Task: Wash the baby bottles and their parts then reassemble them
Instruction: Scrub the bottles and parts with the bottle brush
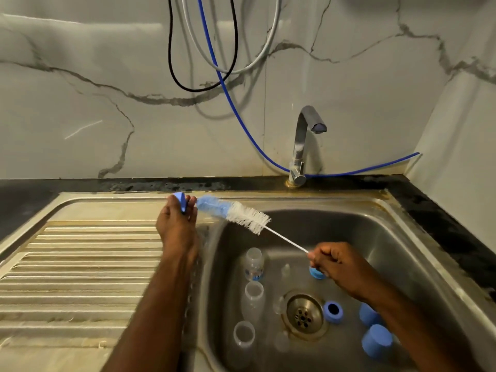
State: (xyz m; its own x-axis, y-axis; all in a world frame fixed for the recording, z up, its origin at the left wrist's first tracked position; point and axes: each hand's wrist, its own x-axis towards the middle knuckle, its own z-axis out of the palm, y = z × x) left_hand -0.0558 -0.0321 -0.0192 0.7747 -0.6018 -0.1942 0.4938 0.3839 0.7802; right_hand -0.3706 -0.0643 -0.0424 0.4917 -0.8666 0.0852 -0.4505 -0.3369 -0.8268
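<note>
My left hand (177, 224) holds a blue bottle ring (180, 200) above the sink's back left corner. My right hand (336, 263) pinches the wire handle of a bottle brush (236, 212) with blue and white bristles, its tip right next to the ring. In the steel sink basin (375, 237) lie three clear bottles (254, 264), (253, 296), (243, 338), clear teats (285, 271), a blue ring (333, 311) by the drain, another blue ring (316, 273) under my right hand, and two blue caps (369, 314), (377, 342).
A ribbed steel drainboard (80, 264) lies to the left of the basin. The chrome tap (304, 140) stands at the back with no water running. A blue hose (241, 114) and cables hang on the marble wall. Dark counter (442, 224) borders the sink on the right.
</note>
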